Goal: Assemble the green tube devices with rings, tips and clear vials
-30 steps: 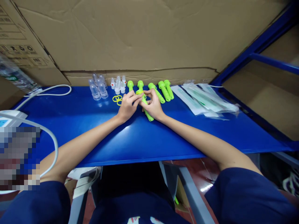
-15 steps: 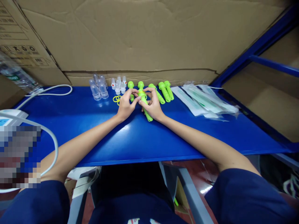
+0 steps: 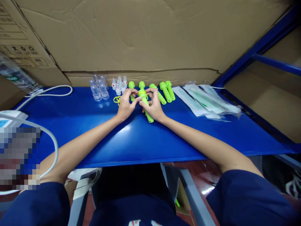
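Both my hands meet around one lime-green plastic handle (image 3: 149,116), which has a rounded head and tilts with its lower end toward me. A yellow ring (image 3: 141,92) sits round its neck below the head. My right hand (image 3: 153,108) is closed about the handle's body. With its thumb and fingertips, my left hand (image 3: 126,105) pinches the handle near the ring; the exact contact is partly hidden. More loose yellow rings (image 3: 117,99) lie beside my left hand. Another lime-green handle (image 3: 131,85) lies partly behind that hand.
Behind my right hand lie three more green handles (image 3: 165,91). Clear plastic caps (image 3: 103,89) and small white-based clear pieces (image 3: 118,89) stand at the back left. Wrapped packets (image 3: 207,102) lie right on the blue table (image 3: 141,144). A white cable (image 3: 55,147) crosses near my left arm.
My hands hold nearly the same pose on the handle. The fingertips around the ring have shifted only slightly.
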A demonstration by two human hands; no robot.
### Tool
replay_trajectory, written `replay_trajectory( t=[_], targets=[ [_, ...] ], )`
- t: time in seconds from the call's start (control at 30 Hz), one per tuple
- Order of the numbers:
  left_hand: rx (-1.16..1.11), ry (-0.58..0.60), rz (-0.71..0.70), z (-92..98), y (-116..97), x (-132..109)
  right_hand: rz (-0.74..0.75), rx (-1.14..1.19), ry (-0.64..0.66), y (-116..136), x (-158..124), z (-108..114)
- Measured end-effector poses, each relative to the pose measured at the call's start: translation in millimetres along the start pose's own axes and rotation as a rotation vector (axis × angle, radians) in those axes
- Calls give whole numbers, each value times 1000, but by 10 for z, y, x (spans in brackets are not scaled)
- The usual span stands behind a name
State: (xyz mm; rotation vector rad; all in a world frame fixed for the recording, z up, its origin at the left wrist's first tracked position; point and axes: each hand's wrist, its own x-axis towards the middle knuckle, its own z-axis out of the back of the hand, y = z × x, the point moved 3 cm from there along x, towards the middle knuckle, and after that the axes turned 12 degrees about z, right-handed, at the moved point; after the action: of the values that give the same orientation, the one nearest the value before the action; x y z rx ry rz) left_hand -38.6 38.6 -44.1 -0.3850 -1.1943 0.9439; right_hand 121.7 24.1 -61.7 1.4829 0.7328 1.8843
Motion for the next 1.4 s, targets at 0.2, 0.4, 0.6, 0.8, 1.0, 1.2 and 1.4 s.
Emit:
replay_trajectory(
  t=[0.2,0.4,0.6,0.8,1.0,1.2,1.4],
  targets=[
    [-14,24,-14,5,15,15,67,8,3,-16,-3,-5],
    [-21,40,-13,-2,21,14,79,30,11,5,2,-8],
    [-25,39,-25,0,9,12,81,36,-1,-7,3,-4],
    [-20,70,-64,-2,-46,4,97,-9,34,15,0,7],
    [-4,53,-104,-15,-61,-25,99,-20,40,-13,5,4],
    [-1,-17,-152,-2,-23,-26,83,7,42,-29,10,1],
    [-4,15,-123,2,-30,-16,43,47,21,-18,10,-2]
  ],
)
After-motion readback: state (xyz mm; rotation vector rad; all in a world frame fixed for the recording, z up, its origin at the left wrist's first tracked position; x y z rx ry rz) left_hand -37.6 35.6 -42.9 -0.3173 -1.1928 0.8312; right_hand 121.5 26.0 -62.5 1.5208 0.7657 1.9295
